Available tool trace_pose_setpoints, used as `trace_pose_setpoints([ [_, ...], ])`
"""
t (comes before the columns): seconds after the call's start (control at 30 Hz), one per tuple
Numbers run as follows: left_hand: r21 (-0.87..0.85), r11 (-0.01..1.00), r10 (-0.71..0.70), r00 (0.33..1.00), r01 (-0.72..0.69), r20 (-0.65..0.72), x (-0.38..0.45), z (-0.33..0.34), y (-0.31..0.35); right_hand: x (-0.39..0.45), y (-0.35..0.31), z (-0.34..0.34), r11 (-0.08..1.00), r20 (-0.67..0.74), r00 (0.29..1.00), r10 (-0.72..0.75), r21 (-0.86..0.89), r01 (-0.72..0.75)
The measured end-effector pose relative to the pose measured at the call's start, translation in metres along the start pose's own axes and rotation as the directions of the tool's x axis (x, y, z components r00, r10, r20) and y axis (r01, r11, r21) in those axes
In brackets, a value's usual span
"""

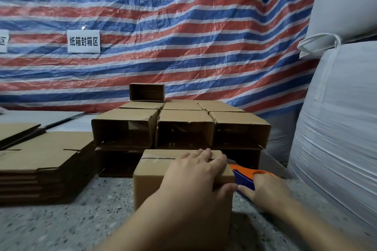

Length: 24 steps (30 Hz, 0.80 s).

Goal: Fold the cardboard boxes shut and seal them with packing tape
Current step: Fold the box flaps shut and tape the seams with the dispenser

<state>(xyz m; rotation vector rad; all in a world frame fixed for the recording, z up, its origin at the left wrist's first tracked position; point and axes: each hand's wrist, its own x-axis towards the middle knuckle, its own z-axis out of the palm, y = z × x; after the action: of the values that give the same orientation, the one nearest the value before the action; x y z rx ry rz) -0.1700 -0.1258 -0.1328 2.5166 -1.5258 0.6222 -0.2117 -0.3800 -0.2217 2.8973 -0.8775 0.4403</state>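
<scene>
Cardboard box (155,175) is sitting closed on the speckled table (61,226), the left hand (195,171) pressing flat across its top flaps while the right hand (267,191) is gripping an orange-and-blue tape dispenser (244,177) at the box's right edge; taping seems underway, and next comes drawing tape along the seam (159,158). Open-ended boxes (183,128) are waiting stacked behind.

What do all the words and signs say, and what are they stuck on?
"纸箱封箱区" on the white paper sign stuck to the striped tarp.
"区" is the only character showing on the second white sign at the left edge; the rest is cut off.
No readable print on the cardboard boxes.
</scene>
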Motion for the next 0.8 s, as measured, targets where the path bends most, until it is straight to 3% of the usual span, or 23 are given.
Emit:
trace_pose_setpoints([
  [0.13,0.002,1.000,0.014,1.000,-0.014,-0.020,-0.002,0.000,-0.001,-0.005,-0.008,-0.010,0.993,0.032,0.997,0.069,-0.094,-0.065],
  [0.2,0.000,1.000,0.012,1.000,-0.012,-0.011,-0.002,0.000,0.000,-0.011,-0.017,-0.026,0.993,-0.108,0.988,0.113,-0.014,-0.115],
  [0.23,-0.004,1.000,0.009,1.000,-0.009,-0.004,-0.001,-0.001,0.001,-0.015,-0.020,-0.035,0.986,-0.181,0.974,0.138,0.118,-0.118],
  [0.27,-0.007,1.000,0.002,1.000,-0.002,0.000,0.000,-0.001,0.001,-0.019,-0.025,-0.046,0.936,-0.203,0.963,0.178,0.338,-0.101],
  [0.3,-0.009,1.000,-0.004,1.000,0.004,0.002,0.001,-0.001,0.002,-0.024,-0.030,-0.056,0.787,-0.125,0.964,0.234,0.607,-0.112],
  [0.33,-0.007,1.000,-0.008,1.000,0.008,0.000,0.001,-0.001,0.001,-0.028,-0.036,-0.065,0.558,0.067,0.968,0.243,0.807,-0.196],
  [0.37,-0.002,1.000,-0.008,1.000,0.008,-0.008,0.001,0.000,0.001,-0.033,-0.042,-0.071,0.343,0.275,0.947,0.165,0.885,-0.316],
  [0.4,0.006,1.000,-0.005,1.000,0.005,-0.018,0.000,0.000,0.001,-0.039,-0.047,-0.076,0.209,0.404,0.913,0.058,0.890,-0.406],
  [0.47,0.016,1.000,-0.002,0.999,0.003,-0.041,-0.001,0.001,0.000,-0.049,-0.055,-0.082,0.108,0.482,0.873,-0.078,0.874,-0.473],
  [0.6,0.016,1.000,0.010,0.999,-0.009,-0.044,-0.002,0.000,0.004,-0.052,-0.061,-0.088,-0.102,0.383,0.920,-0.078,0.915,-0.390],
  [0.8,0.005,1.000,0.018,0.997,-0.018,-0.069,-0.002,0.000,0.002,-0.059,-0.075,-0.075,-0.083,0.301,0.953,-0.029,0.950,-0.302],
])
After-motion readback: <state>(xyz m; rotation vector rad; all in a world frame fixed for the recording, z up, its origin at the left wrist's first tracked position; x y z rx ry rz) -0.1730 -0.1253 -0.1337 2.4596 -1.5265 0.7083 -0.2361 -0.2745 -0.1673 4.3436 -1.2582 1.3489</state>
